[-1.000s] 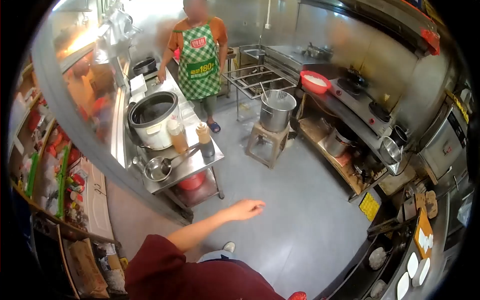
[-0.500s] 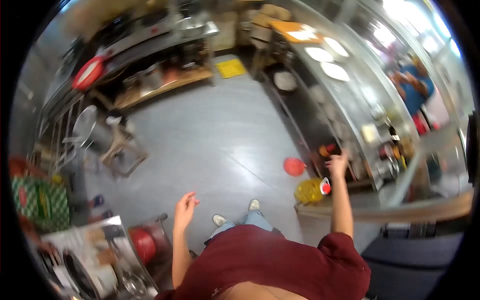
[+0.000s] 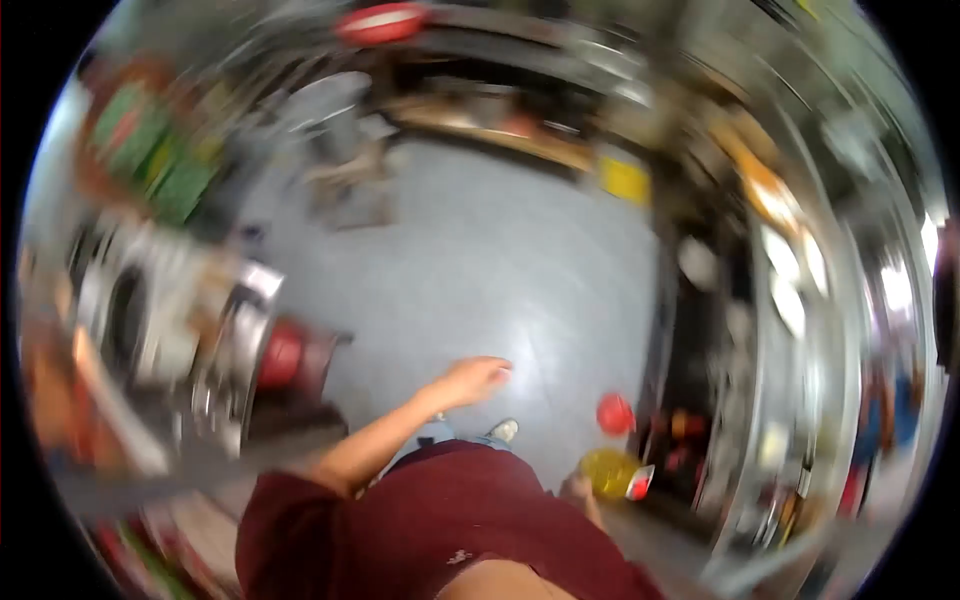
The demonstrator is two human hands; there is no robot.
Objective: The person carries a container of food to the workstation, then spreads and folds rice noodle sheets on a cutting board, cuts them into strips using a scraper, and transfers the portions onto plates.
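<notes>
My left hand (image 3: 478, 381) is out in front of my body, above the grey floor, its fingers loosely bent and blurred. I see nothing held in it. Low at my right side, my right hand (image 3: 577, 489) is small, smeared and partly covered by my dark red shirt, so its fingers do not show clearly. In view it lies right beside a large bottle of yellow oil (image 3: 610, 474) with a red cap; whether they touch I cannot tell. Just beyond the bottle is a red round object (image 3: 615, 413) on the floor.
On the right runs a long steel counter (image 3: 735, 470) with white plates (image 3: 788, 305) and shelves below. A stool with a metal pot (image 3: 340, 120) stands far left. Nearer left are a cluttered worktable (image 3: 262, 280), a red container (image 3: 282, 358) and a person in a green checked garment (image 3: 150, 155).
The view has swung to the right, and the room appears turned. My left hand has come across my front; my right hand has dropped from beside the shelf to my side.
</notes>
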